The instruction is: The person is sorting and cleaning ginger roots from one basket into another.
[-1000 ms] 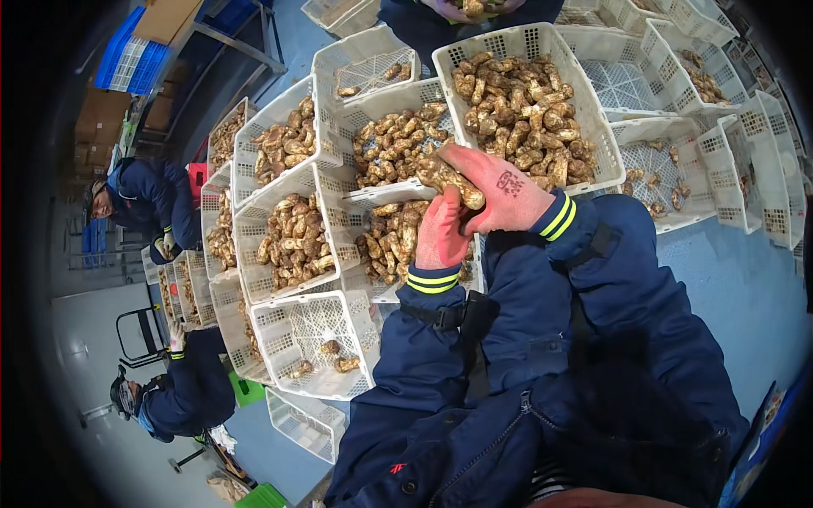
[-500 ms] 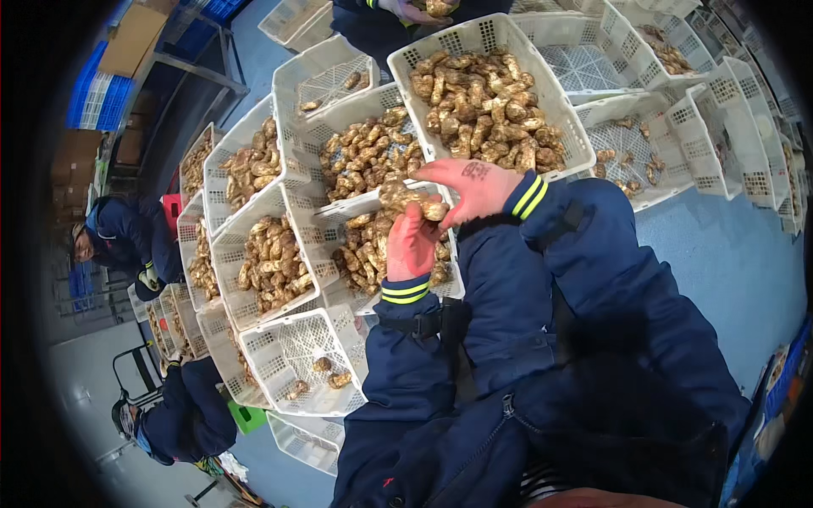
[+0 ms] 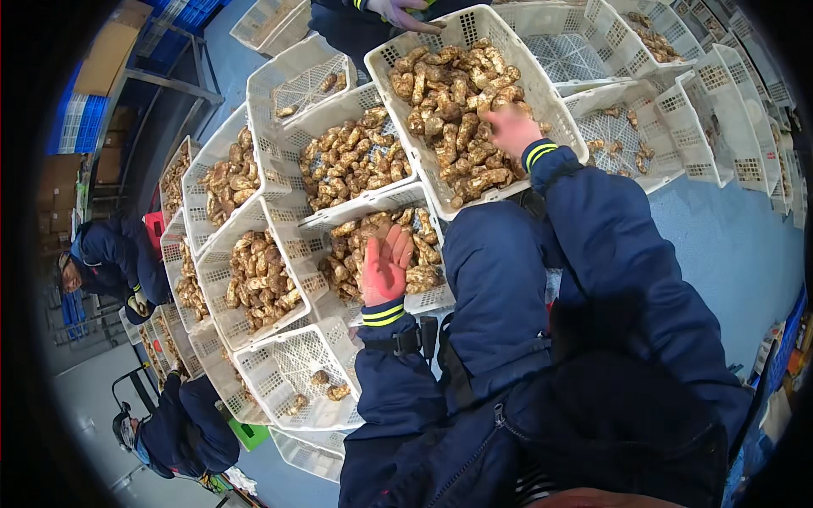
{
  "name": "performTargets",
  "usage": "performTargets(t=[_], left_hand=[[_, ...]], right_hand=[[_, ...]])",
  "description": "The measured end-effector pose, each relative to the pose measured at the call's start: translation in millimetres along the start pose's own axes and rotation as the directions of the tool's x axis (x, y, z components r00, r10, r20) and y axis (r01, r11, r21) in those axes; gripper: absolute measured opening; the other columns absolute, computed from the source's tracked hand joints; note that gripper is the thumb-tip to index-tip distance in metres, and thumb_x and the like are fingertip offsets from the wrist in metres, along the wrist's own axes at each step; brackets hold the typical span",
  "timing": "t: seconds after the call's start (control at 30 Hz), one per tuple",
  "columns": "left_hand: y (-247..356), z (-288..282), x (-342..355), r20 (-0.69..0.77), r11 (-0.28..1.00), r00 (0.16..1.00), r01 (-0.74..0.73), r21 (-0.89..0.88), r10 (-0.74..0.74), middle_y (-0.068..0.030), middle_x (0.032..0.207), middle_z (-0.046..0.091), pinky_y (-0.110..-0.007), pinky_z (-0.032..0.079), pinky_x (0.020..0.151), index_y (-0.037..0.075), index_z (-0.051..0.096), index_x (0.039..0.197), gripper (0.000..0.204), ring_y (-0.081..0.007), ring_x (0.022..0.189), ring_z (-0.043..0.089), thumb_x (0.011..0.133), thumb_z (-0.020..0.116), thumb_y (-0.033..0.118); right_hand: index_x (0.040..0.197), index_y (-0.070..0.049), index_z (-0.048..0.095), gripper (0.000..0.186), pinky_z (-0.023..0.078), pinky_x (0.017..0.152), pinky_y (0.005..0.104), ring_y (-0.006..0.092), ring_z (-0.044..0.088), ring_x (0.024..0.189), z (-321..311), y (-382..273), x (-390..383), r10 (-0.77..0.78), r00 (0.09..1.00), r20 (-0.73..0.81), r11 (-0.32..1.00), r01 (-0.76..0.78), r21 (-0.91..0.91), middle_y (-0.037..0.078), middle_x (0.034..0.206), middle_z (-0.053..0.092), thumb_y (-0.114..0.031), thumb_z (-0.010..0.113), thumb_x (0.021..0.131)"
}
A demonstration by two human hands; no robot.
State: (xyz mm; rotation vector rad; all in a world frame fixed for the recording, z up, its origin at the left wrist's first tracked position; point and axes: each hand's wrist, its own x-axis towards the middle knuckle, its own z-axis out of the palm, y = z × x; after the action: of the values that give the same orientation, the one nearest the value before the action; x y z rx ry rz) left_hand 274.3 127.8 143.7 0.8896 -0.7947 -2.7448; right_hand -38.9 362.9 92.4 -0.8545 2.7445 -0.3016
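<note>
My right hand (image 3: 515, 132), in a pink glove, reaches into the large white crate (image 3: 569, 127) and touches the heap of thick-stemmed brown-and-cream mushrooms (image 3: 450, 114). Its fingers are blurred and partly hidden, so I cannot tell whether they grip one. Palm up and fingers apart, my left hand (image 3: 387, 264) hovers over a nearer crate (image 3: 442, 298) with more mushrooms (image 3: 343, 262) beneath it. Nothing rests in that palm. Just beyond that crate, another crate (image 3: 292, 135) holds smaller mushrooms (image 3: 351, 161).
To the left are crates with mushrooms (image 3: 261, 284), and a crate (image 3: 284, 360) with only a few. A co-worker's gloved hand (image 3: 405, 14) is at the large crate's far edge. Two people (image 3: 118, 258) sit farther left. More crates (image 3: 631, 144) stand at the right over blue floor.
My hands have parted, and the mushroom between them has left them. My right hand has moved up and right into the large crate. My left hand has lowered slightly and opened.
</note>
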Motion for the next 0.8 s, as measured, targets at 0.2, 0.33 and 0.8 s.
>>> performTargets(t=[0.2,0.33,0.8], left_hand=[[7.3,52.9,-2.1,0.139,0.99,0.99,-0.042,0.134,0.023,-0.0187,0.124,0.054,-0.04,0.046,0.094,0.0,0.045,0.129,0.042,-0.0292,0.111,0.056,0.096,0.051,0.027],[15.7,70.4,-3.9,0.176,0.987,0.983,-0.073,0.144,0.047,-0.0192,0.118,0.057,-0.04,0.048,0.091,-0.002,0.053,0.116,0.027,-0.0288,0.106,0.059,0.093,0.05,0.01],[6.6,123.7,-16.9,0.114,0.931,0.993,-0.019,0.363,-0.024,-0.0114,0.097,0.065,-0.032,0.052,0.068,0.0,0.057,0.111,0.039,-0.0215,0.082,0.065,0.093,0.057,0.034]], right_hand=[[0.117,-0.025,0.06,0.032,0.051,0.078,0.0385,0.0284,0.064,0.093,0.3,-35.3,0.3,0.109,0.992,-0.06,0.973,-0.119,-0.196,0.012,0.104,0.062,-0.016,0.053,0.088],[0.12,-0.018,0.06,0.037,0.051,0.078,0.0325,0.0211,0.064,0.084,-36.2,-46.7,1.1,0.246,0.962,-0.122,0.858,-0.157,0.489,0.008,0.092,0.067,-0.031,0.063,0.086],[0.118,-0.004,0.06,0.035,0.049,0.064,0.0238,0.0084,0.061,0.074,-138.7,-117.8,-72.4,-0.337,0.941,0.011,0.287,0.091,0.954,0.001,0.089,0.065,-0.026,0.056,0.092]])
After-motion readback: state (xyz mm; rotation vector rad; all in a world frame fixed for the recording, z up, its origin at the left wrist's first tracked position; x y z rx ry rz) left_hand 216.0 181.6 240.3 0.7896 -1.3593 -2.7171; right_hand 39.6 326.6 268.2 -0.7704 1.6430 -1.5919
